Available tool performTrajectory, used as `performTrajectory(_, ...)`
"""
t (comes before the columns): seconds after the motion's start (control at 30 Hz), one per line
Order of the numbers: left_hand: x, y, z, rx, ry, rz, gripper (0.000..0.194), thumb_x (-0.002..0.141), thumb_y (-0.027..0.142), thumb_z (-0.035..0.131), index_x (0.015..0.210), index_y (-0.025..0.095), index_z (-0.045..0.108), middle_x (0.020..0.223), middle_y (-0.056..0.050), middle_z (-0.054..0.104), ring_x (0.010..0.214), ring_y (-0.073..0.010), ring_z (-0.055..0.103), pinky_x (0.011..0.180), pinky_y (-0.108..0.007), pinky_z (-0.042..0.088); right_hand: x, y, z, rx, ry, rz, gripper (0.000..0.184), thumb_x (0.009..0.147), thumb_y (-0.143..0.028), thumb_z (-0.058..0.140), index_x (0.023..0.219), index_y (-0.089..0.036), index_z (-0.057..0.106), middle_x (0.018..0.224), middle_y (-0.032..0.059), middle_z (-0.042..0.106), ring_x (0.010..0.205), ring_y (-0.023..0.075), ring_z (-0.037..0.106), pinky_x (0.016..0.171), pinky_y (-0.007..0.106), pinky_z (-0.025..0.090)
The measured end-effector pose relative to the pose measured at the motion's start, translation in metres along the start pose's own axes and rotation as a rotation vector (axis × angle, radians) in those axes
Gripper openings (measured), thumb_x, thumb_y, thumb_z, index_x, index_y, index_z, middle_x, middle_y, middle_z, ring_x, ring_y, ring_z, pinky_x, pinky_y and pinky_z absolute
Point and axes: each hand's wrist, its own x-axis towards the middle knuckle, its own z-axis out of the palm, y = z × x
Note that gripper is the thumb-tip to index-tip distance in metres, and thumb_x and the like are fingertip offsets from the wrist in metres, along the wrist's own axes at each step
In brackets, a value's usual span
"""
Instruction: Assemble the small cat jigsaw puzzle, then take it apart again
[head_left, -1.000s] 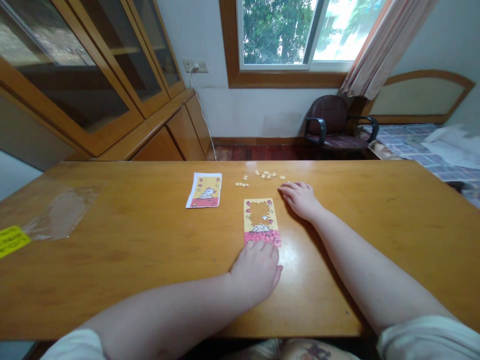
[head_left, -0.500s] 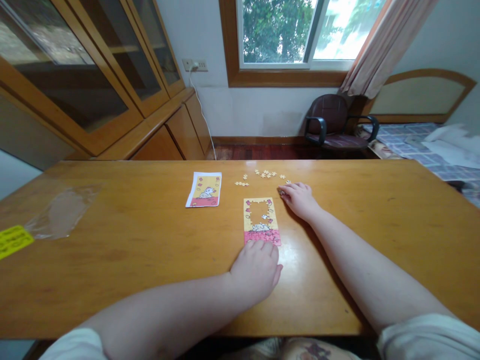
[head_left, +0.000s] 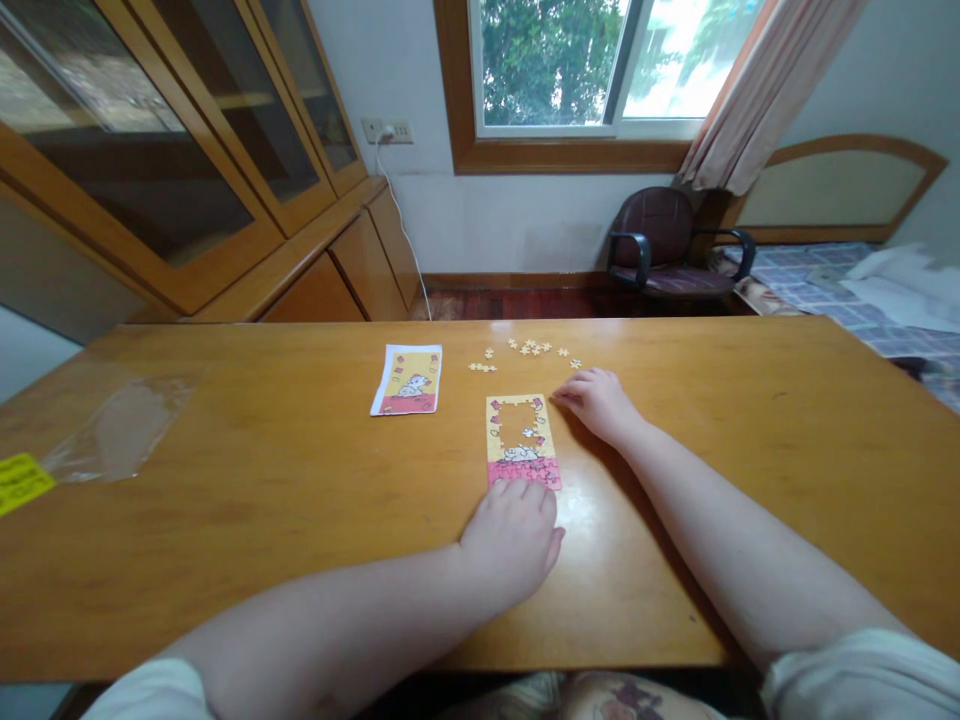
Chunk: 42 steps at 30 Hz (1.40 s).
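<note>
A partly assembled jigsaw puzzle (head_left: 523, 470) lies on the table, yellow above and pink below, with an open gap in its upper half. A small white piece (head_left: 529, 433) sits inside that gap. My left hand (head_left: 514, 530) rests at the puzzle's near edge, fingers curled down on it and fingertips hidden. Just right of the puzzle's top corner, my right hand (head_left: 594, 403) has its thumb and fingers pinched together on a puzzle piece, which the fingers mostly cover. Loose pieces (head_left: 531, 348) are scattered beyond the puzzle, and a single one (head_left: 575, 364) lies just past my right hand.
A printed picture card (head_left: 409, 380) of the same design lies left of the puzzle. Further left is a clear plastic bag (head_left: 124, 430) with a yellow label (head_left: 26, 482). The wooden table (head_left: 300, 480) ends before a cabinet, a wall and an armchair (head_left: 660, 245).
My right hand has drawn a puzzle piece toward me and slightly left, closer to the puzzle, uncovering another loose piece behind it. My left hand stays in place.
</note>
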Motion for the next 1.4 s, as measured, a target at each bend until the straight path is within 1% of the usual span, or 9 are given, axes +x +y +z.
performTrajectory(0.2, 0.000, -0.001, 0.003, -0.011, 0.021, 0.000, 0.031, 0.089, 0.037, 0.051, 0.102, 0.012, 0.063, 0.092, -0.010, 0.064, 0.089, -0.0258, 0.056, 0.081, -0.042, 0.046, -0.021, -0.045, -0.037, 0.315, -0.263, 0.202, 0.010, 0.078, -0.026, 0.067, 0.081, -0.020, 0.075, 0.078, 0.0016, 0.074, 0.070, 0.0150, 0.063, 0.067, 0.025, 0.045)
performTrajectory(0.33, 0.001, -0.001, 0.005, -0.011, 0.039, -0.002, 0.032, 0.089, 0.037, 0.050, 0.103, 0.012, 0.064, 0.093, -0.010, 0.064, 0.090, -0.0264, 0.057, 0.082, -0.042, 0.046, -0.041, -0.059, -0.015, 0.555, -0.368, 0.247, 0.007, 0.076, -0.022, 0.068, 0.077, -0.018, 0.074, 0.077, 0.0013, 0.074, 0.071, 0.0139, 0.065, 0.068, 0.023, 0.047)
performTrajectory(0.43, 0.001, -0.001, 0.005, -0.012, 0.037, -0.006, 0.033, 0.089, 0.037, 0.050, 0.104, 0.012, 0.064, 0.094, -0.010, 0.065, 0.091, -0.0264, 0.057, 0.083, -0.042, 0.047, -0.051, -0.055, 0.009, 0.621, -0.311, 0.324, 0.009, 0.077, -0.023, 0.067, 0.081, -0.018, 0.073, 0.079, 0.0021, 0.074, 0.071, 0.0139, 0.065, 0.070, 0.024, 0.048)
performTrajectory(0.57, 0.001, 0.000, 0.004, -0.016, 0.031, -0.010, 0.033, 0.089, 0.038, 0.051, 0.105, 0.012, 0.064, 0.094, -0.010, 0.065, 0.091, -0.0259, 0.057, 0.083, -0.041, 0.046, -0.054, -0.051, 0.021, 0.519, -0.254, 0.291, 0.007, 0.077, -0.023, 0.066, 0.079, -0.018, 0.072, 0.080, 0.0025, 0.073, 0.073, 0.0148, 0.065, 0.071, 0.025, 0.048)
performTrajectory(0.87, 0.002, 0.001, 0.000, -0.014, 0.003, -0.009, 0.035, 0.089, 0.037, 0.050, 0.106, 0.011, 0.064, 0.095, -0.011, 0.066, 0.090, -0.0262, 0.058, 0.082, -0.042, 0.047, -0.061, -0.054, 0.024, 0.238, -0.116, 0.116, 0.010, 0.082, -0.028, 0.064, 0.080, -0.019, 0.069, 0.083, 0.0028, 0.068, 0.078, 0.0151, 0.060, 0.072, 0.025, 0.044)
performTrajectory(1.07, 0.001, 0.002, -0.005, -0.009, -0.019, -0.014, 0.034, 0.090, 0.037, 0.048, 0.106, 0.011, 0.064, 0.097, -0.012, 0.066, 0.091, -0.0267, 0.059, 0.081, -0.043, 0.047, -0.065, -0.056, 0.010, 0.109, -0.080, 0.011, 0.022, 0.090, -0.031, 0.052, 0.086, -0.020, 0.070, 0.085, 0.0043, 0.069, 0.078, 0.0146, 0.062, 0.071, 0.024, 0.044)
performTrajectory(1.2, 0.001, 0.001, -0.004, -0.016, -0.021, -0.015, 0.036, 0.090, 0.036, 0.048, 0.110, 0.010, 0.062, 0.099, -0.012, 0.066, 0.093, -0.0266, 0.058, 0.083, -0.043, 0.047, -0.075, -0.061, -0.015, -0.202, -0.242, -0.215, 0.035, 0.095, -0.033, 0.040, 0.115, -0.020, 0.066, 0.077, 0.0081, 0.071, 0.071, 0.0195, 0.065, 0.067, 0.029, 0.043)
performTrajectory(1.3, 0.001, 0.001, -0.004, -0.020, -0.018, -0.012, 0.036, 0.090, 0.035, 0.047, 0.112, 0.010, 0.062, 0.099, -0.012, 0.065, 0.093, -0.0262, 0.058, 0.083, -0.042, 0.047, -0.083, -0.066, -0.027, -0.345, -0.386, -0.217, 0.040, 0.096, -0.036, 0.036, 0.127, -0.025, 0.059, 0.073, 0.0087, 0.071, 0.062, 0.0211, 0.066, 0.055, 0.027, 0.039)
performTrajectory(1.4, 0.000, 0.000, -0.004, -0.015, -0.019, -0.010, 0.035, 0.090, 0.035, 0.047, 0.110, 0.010, 0.062, 0.099, -0.012, 0.065, 0.093, -0.0264, 0.058, 0.082, -0.042, 0.047, -0.088, -0.069, -0.026, -0.379, -0.453, -0.188, 0.044, 0.095, -0.037, 0.034, 0.135, -0.030, 0.052, 0.077, 0.0095, 0.072, 0.062, 0.0215, 0.067, 0.053, 0.026, 0.039)
